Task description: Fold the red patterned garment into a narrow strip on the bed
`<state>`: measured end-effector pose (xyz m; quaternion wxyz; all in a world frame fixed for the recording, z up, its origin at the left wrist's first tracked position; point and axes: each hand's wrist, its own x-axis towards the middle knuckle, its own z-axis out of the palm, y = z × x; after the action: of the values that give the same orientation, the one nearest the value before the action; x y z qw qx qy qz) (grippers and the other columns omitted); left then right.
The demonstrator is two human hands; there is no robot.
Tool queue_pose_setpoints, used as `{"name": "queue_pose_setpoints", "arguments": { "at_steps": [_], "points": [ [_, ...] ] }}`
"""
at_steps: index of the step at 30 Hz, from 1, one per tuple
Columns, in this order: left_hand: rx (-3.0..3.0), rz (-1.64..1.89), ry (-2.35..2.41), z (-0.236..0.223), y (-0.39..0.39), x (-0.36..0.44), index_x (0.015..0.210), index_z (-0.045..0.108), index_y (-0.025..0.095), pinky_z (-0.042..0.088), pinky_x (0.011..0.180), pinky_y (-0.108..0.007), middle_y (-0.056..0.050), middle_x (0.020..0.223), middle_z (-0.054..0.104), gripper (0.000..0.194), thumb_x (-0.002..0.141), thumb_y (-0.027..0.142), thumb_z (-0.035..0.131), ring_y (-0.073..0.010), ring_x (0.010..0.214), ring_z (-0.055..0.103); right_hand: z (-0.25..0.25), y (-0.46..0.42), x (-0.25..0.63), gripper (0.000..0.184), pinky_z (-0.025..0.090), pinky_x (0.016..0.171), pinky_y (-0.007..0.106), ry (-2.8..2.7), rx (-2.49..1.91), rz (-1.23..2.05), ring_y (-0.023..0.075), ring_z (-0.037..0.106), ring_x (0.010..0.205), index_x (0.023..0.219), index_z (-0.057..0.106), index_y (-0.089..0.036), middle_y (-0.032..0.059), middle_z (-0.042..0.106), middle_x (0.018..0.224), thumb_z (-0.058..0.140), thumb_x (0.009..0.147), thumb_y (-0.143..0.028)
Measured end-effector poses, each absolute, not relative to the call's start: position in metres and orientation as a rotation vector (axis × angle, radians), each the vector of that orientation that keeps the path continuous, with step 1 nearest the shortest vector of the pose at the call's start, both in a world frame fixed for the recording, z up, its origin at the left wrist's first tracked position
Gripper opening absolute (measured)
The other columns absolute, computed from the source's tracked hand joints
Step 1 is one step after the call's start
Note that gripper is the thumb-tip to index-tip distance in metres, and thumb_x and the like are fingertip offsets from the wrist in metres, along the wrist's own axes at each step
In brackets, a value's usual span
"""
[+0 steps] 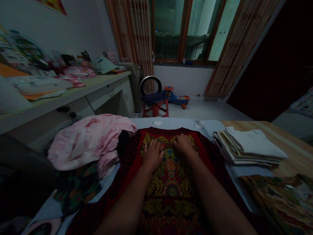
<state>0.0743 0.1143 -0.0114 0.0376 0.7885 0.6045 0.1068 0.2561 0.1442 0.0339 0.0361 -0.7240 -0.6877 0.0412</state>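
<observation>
Red-and-gold patterned cloth garment (172, 179), flat on pale blue sheet (168, 123) atop wooden desk (290, 147), long axis running toward the far edge; left hand (153, 156) and right hand (184, 145) lie on it, each grip spread apart, clamping nothing.

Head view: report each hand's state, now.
Left hand: open, flat on the red-and-gold patterned cloth, holding nothing.
Right hand: fingers curled on that cloth; whether it grips cannot be told.

Folded clothes (249, 147) stacked on a wooden table (299, 147); crumpled pink cloth (85, 140); red stool (156, 109) beyond
</observation>
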Motion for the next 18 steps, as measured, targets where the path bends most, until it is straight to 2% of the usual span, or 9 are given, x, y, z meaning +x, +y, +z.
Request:
{"name": "queue_pose_setpoints", "arguments": {
  "at_steps": [4,8,11,14,18],
  "points": [
    [2.443,0.333,1.793,-0.012,0.116,0.073,0.142,0.044,0.022,0.021,0.119,-0.049,-0.008,0.154,0.038,0.052,0.093,0.04,0.043,-0.0257,0.144,0.03,0.008,0.148,0.256,0.039,0.035,0.1,0.04,-2.023,-2.137,-0.014,0.0269,0.049,0.12,0.126,0.058,-0.022,0.0129,0.056,0.129,0.047,0.092,-0.035],
    [2.418,0.325,1.818,-0.011,0.116,0.073,0.142,0.044,0.024,0.022,0.118,-0.049,-0.007,0.155,0.038,0.053,0.092,0.041,0.045,-0.0299,0.144,0.029,-0.008,0.153,0.265,0.055,0.019,0.112,0.047,-2.016,-2.157,0.07,0.0288,0.03,0.14,0.142,0.045,-0.023,0.0123,0.037,0.152,0.043,0.094,-0.048],
    [2.386,0.31,1.835,-0.009,0.114,0.074,0.143,0.043,0.024,0.022,0.118,-0.048,-0.006,0.156,0.037,0.055,0.092,0.043,0.045,-0.0318,0.145,0.027,-0.011,0.157,0.27,0.062,0.014,0.114,0.051,-2.025,-2.185,0.137,0.0303,0.021,0.145,0.148,0.039,-0.023,0.0112,0.028,0.158,0.038,0.094,-0.054],
    [2.331,0.285,1.891,-0.003,0.115,0.079,0.142,0.045,0.024,0.026,0.115,-0.051,-0.005,0.154,0.039,0.055,0.09,0.042,0.047,-0.0347,0.142,0.029,-0.011,0.159,0.271,0.063,0.015,0.114,0.052,-2.022,-2.172,0.152,0.0312,0.02,0.145,0.147,0.04,-0.023,0.0112,0.027,0.159,0.039,0.093,-0.055],
    [2.349,0.267,1.972,0.01,0.131,0.091,0.126,0.057,0.021,0.03,0.11,-0.052,-0.01,0.136,0.057,0.041,0.09,0.038,0.045,-0.0335,0.131,0.044,-0.011,0.161,0.272,0.059,0.017,0.114,0.052,-2.007,-2.108,0.125,0.0308,0.027,0.142,0.141,0.048,-0.021,0.0123,0.036,0.154,0.046,0.091,-0.051]
  ]
}}
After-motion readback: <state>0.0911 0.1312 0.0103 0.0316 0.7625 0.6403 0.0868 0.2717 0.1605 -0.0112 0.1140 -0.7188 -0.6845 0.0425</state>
